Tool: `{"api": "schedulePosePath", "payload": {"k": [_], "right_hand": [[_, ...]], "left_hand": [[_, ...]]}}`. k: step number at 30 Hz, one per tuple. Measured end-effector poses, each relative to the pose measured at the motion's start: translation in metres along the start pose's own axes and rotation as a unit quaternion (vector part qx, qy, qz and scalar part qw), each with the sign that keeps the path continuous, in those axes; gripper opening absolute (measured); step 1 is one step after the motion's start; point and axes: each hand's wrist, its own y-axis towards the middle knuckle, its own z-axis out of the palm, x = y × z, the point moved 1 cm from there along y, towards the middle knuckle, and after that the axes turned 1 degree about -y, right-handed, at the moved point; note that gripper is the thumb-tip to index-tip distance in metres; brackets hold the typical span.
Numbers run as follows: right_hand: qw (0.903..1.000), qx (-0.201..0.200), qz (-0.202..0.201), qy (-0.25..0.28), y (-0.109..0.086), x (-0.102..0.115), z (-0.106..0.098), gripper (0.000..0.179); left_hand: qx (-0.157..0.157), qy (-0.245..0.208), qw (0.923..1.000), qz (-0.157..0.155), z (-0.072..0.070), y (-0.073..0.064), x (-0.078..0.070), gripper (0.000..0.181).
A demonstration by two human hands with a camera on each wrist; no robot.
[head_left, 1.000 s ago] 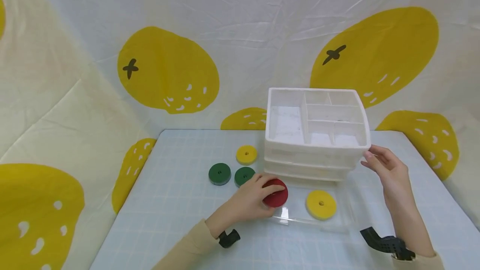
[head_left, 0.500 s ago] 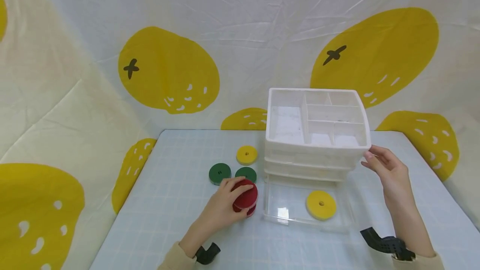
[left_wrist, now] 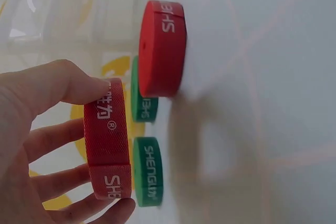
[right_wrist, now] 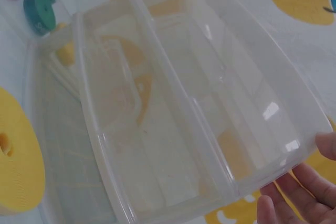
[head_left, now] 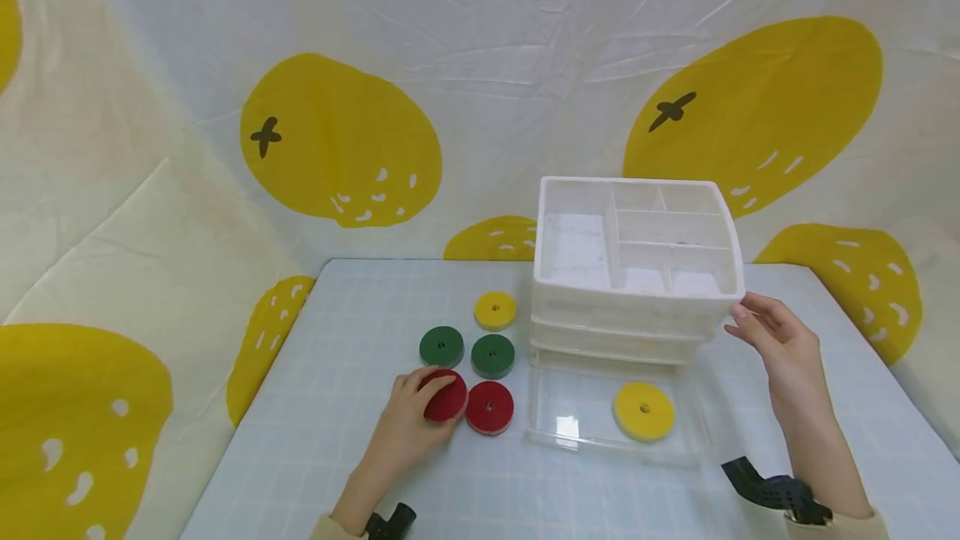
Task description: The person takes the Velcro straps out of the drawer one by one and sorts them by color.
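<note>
My left hand (head_left: 408,419) grips a roll of red tape (left_wrist: 107,145) by its rim, thumb on one side and fingers on the other, close over the table left of the drawer. Just right of it a second red roll (head_left: 490,407) lies flat. Behind them are two green rolls (head_left: 442,347) and a yellow roll (head_left: 495,310). White lettering runs round the red and green rims. My right hand (head_left: 783,348) touches the right front corner of a white drawer organizer (head_left: 637,294) with relaxed fingers. Its clear bottom drawer (head_left: 551,415) is pulled out and bears another yellow roll (head_left: 644,412).
Divided compartments top the organizer, and two closed drawers (head_left: 622,327) sit above the pulled-out one. A pale checked cloth (head_left: 315,440) covers the table. Behind hangs a white sheet (head_left: 495,107) with yellow fruit prints.
From over the drawer, my left hand has moved left with two stacked red rolls, left one on the table, and carried the other further left. My right hand has stayed at the organizer.
</note>
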Motion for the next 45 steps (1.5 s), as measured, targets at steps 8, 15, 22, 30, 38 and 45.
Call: {"api": "schedulePosePath", "payload": {"k": [8, 15, 22, 30, 38, 45], "right_hand": [[1.0000, 0.002, -0.001, 0.007, 0.000, 0.000, -0.001, 0.039], [0.9999, 0.004, -0.003, 0.011, 0.000, 0.000, 0.000, 0.039], [0.9999, 0.005, -0.007, 0.007, -0.001, -0.001, -0.001, 0.039], [0.9999, 0.004, -0.006, -0.011, 0.000, -0.001, 0.000, 0.042], [0.9996, -0.003, -0.009, -0.026, 0.000, 0.000, 0.000, 0.043], [0.9998, -0.003, -0.006, -0.020, 0.000, 0.001, 0.000, 0.040]], "left_hand": [[-0.012, 0.006, 0.9998, -0.014, 0.007, 0.001, 0.020, 0.054], [-0.003, 0.001, 0.9999, -0.013, 0.014, 0.003, 0.031, 0.054], [0.008, 0.012, 0.9998, -0.015, 0.016, 0.005, 0.032, 0.054], [0.018, 0.045, 0.9988, -0.010, 0.012, 0.005, 0.026, 0.053], [0.001, 0.088, 0.9959, -0.021, 0.010, 0.006, 0.015, 0.049], [-0.077, 0.072, 0.9937, 0.040, 0.016, 0.010, -0.006, 0.039]]}}
